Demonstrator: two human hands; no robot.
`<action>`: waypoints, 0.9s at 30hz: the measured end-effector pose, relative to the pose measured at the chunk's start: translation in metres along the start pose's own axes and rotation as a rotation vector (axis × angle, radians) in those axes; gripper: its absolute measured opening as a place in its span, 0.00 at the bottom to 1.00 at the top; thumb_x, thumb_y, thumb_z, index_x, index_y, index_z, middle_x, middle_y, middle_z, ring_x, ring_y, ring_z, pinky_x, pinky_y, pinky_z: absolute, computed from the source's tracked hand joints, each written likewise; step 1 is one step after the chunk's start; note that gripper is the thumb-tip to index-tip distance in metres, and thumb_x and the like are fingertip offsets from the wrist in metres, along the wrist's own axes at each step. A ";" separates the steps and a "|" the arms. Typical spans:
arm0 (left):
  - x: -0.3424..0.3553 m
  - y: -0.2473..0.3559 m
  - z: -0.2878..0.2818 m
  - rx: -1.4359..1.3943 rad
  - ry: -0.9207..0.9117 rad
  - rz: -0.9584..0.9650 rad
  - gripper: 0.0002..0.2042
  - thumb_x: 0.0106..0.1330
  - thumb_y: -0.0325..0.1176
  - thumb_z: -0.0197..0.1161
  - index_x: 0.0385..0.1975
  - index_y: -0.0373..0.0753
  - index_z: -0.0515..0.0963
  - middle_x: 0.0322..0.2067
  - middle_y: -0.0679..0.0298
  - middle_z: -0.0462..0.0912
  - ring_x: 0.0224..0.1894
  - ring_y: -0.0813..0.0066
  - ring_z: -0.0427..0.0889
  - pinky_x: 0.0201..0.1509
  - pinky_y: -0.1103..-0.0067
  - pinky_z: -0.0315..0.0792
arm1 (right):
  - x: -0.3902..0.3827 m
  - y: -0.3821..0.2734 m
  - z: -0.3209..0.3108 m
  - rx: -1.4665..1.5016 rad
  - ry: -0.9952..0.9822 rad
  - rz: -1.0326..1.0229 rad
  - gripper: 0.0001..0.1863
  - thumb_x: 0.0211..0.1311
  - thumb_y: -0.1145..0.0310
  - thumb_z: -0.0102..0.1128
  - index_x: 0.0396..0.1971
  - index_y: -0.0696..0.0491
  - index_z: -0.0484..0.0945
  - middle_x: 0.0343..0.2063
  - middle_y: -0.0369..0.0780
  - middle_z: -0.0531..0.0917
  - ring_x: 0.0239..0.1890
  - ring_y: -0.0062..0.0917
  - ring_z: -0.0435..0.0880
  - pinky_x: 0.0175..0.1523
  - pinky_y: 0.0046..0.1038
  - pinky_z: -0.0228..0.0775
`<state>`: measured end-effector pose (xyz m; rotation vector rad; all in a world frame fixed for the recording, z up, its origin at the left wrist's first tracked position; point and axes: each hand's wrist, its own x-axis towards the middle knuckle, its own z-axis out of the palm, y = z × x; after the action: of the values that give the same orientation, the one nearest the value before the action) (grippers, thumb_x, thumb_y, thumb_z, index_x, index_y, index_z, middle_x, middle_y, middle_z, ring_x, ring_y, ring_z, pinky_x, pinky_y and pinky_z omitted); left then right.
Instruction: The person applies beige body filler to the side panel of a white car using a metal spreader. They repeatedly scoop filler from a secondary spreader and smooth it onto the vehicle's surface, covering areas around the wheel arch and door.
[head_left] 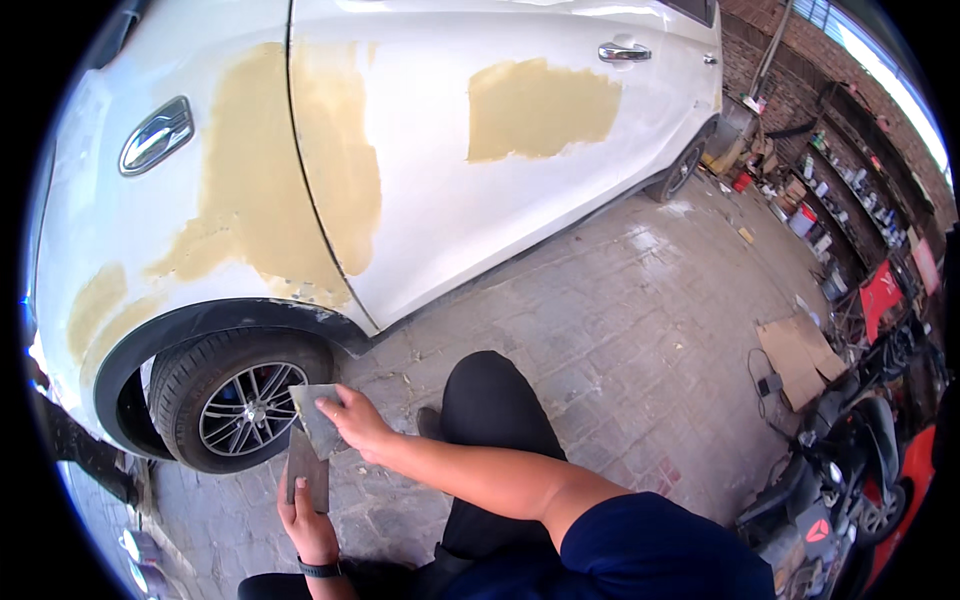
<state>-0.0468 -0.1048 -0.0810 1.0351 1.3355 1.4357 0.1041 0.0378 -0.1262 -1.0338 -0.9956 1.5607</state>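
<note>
The left hand (308,530) grips a flat grey metal spreader plate (311,482), its thumb lying along the near face, fingers behind and blade pointing up. The right hand (360,424) pinches a second, squarish grey metal plate (315,408) by its upper right side, thumb and fingers closed on it. The two plates meet edge to edge in front of the silver multi-spoke wheel (256,412), over the grey brick-paved floor (590,330); firm contact cannot be told.

The right forearm reaches in from the lower right, slanting up and leftward from a dark blue short sleeve (660,550). The left forearm rises from the lower edge, a black wristband (320,569) around its wrist.

Beyond them stands a white car (420,215) with tan, matte patches (545,108) on its panels. To the right, a bright red sheet (880,297) bears pale marks too small to read; a grey panel beside the black motorbike (865,460) carries a round red emblem (818,531) with a pale figure. Labels on the shelved containers (860,185) are illegible.
</note>
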 end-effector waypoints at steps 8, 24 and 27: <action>-0.008 -0.013 -0.012 -0.311 -0.072 -0.117 0.29 0.70 0.23 0.50 0.73 0.29 0.65 0.65 0.54 0.75 0.67 0.63 0.75 0.69 0.71 0.70 | -0.047 0.000 0.025 -0.276 -0.206 -0.127 0.13 0.76 0.64 0.61 0.46 0.60 0.79 0.37 0.43 0.86 0.41 0.23 0.81 0.48 0.33 0.74; 0.015 0.011 0.003 -0.578 -0.213 -0.115 0.28 0.71 0.34 0.69 0.68 0.32 0.69 0.60 0.58 0.80 0.63 0.66 0.78 0.71 0.69 0.68 | -0.054 -0.057 0.004 0.454 -0.794 0.249 0.18 0.79 0.65 0.56 0.62 0.57 0.76 0.52 0.36 0.85 0.53 0.17 0.83 0.59 0.24 0.75; 0.025 -0.014 -0.018 -0.300 0.148 -0.034 0.15 0.70 0.27 0.70 0.54 0.33 0.79 0.48 0.64 0.87 0.51 0.74 0.83 0.62 0.74 0.73 | -0.048 -0.058 0.008 0.564 -0.518 0.125 0.17 0.79 0.65 0.56 0.60 0.57 0.77 0.52 0.37 0.85 0.54 0.18 0.83 0.60 0.25 0.75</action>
<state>-0.0694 -0.0844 -0.0957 0.7185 1.1873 1.6529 0.1211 0.0006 -0.0618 -0.3054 -0.7497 2.1097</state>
